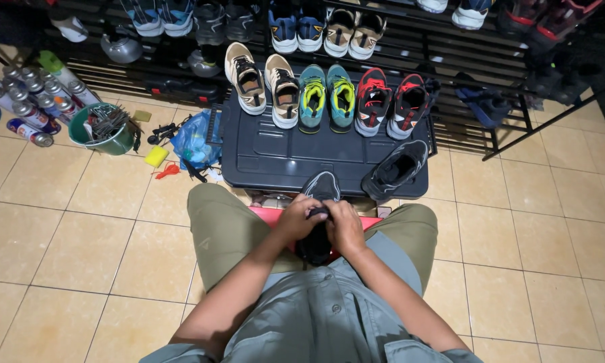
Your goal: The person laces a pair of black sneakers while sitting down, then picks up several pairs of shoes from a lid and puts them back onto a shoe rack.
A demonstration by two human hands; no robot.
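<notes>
A black sneaker rests on my lap, toe pointing away from me. My left hand and my right hand both grip its upper around the tongue, fingers closed on it. Its mate, another black sneaker, lies on the dark plastic box lid just ahead to the right. I sit on a red stool in olive trousers.
On the box lid stand three pairs: beige, teal with yellow, red and black. A black shoe rack with more shoes is behind. Left on the tiled floor: spray cans, green bowl of tools, blue bag.
</notes>
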